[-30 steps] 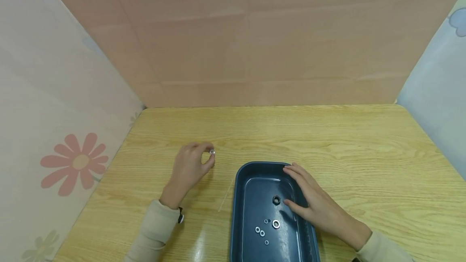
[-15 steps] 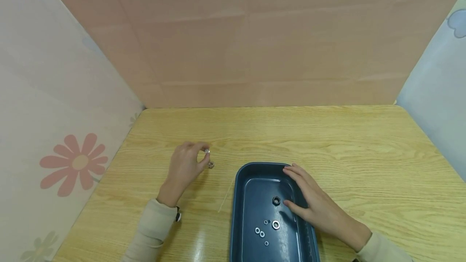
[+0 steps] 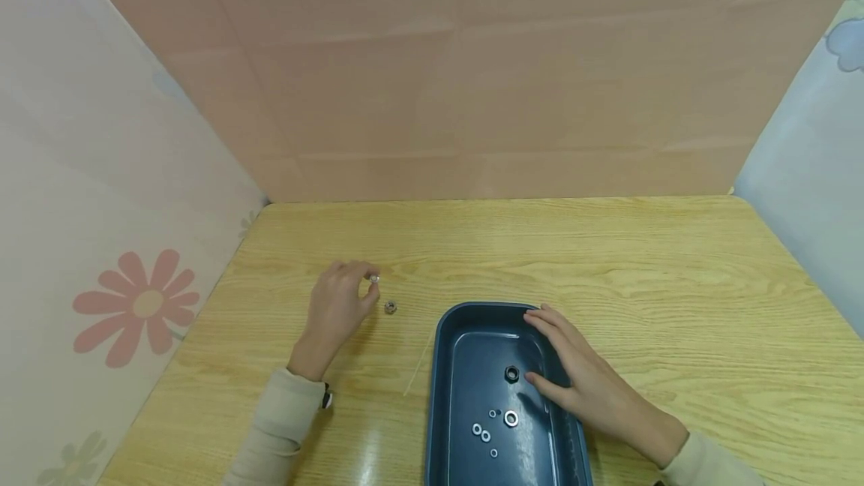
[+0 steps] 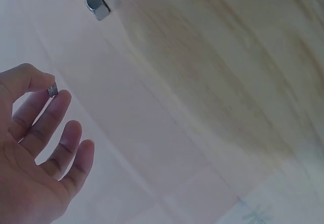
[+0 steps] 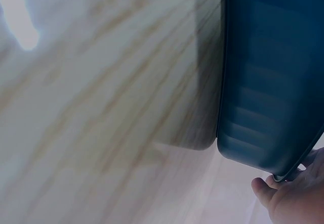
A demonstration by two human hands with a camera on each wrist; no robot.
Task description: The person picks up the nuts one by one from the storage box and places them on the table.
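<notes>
My left hand (image 3: 340, 304) pinches a small silver nut (image 4: 52, 89) between thumb and index finger, raised above the table, with the other fingers loosely bent. On the wood just right of that hand lies a larger silver nut (image 3: 390, 307), whose hexagonal faces show in the left wrist view. My right hand (image 3: 589, 373) rests over the right rim of a dark blue tray (image 3: 432, 426), its fingers extended to the far right corner and its thumb reaching inside. The tray holds a dark nut (image 3: 512, 374), a silver nut (image 3: 511, 418) and several smaller nuts (image 3: 486, 436).
A thin pale strip (image 3: 418, 366) lies on the wooden table (image 3: 641, 261) left of the tray. A pinkish-brown backdrop (image 3: 459, 96) rises behind the table. Flower-printed panels (image 3: 145, 304) stand at the sides.
My left hand has drawn slightly left with the small nut still pinched, uncovering the larger nut on the table. The right hand and the tray have stayed in place.
</notes>
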